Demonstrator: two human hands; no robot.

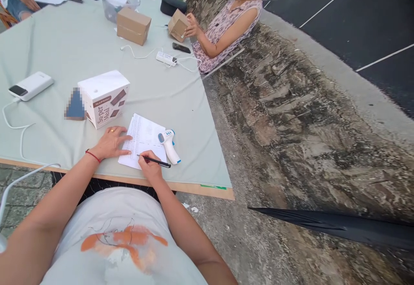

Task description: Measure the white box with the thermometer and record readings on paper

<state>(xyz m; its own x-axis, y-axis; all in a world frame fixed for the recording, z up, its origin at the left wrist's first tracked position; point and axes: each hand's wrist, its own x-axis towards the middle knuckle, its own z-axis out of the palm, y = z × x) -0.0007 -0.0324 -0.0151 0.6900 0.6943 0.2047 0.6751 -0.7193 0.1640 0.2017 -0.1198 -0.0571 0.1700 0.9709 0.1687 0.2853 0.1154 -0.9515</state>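
Pen to paper at an outdoor table [181, 97]: a person's right hand [150, 167] is closed in a writing grip around a black pen [159, 161], its tip at a printed sheet [148, 140] just beyond the fingers, though whether it touches is too small to tell. The left hand [110, 144], holding nothing, lies spread with its fingertips on the sheet's left edge. The step in hand appears to be writing an entry; the next move would call for a light, steady stroke from the right hand while the left pins the paper flat. The pen's long axis runs crosswise and slightly aslant, the tip pointing toward the left hand and a little away from the wearer, the tail jutting to the right of the right hand. The sheet's longer axis runs roughly away from the wearer. Beyond the right hand and to its right lies a handheld thermometer [169, 146], handle angled back toward the wearer; just beyond the left hand stands a white box [108, 91].
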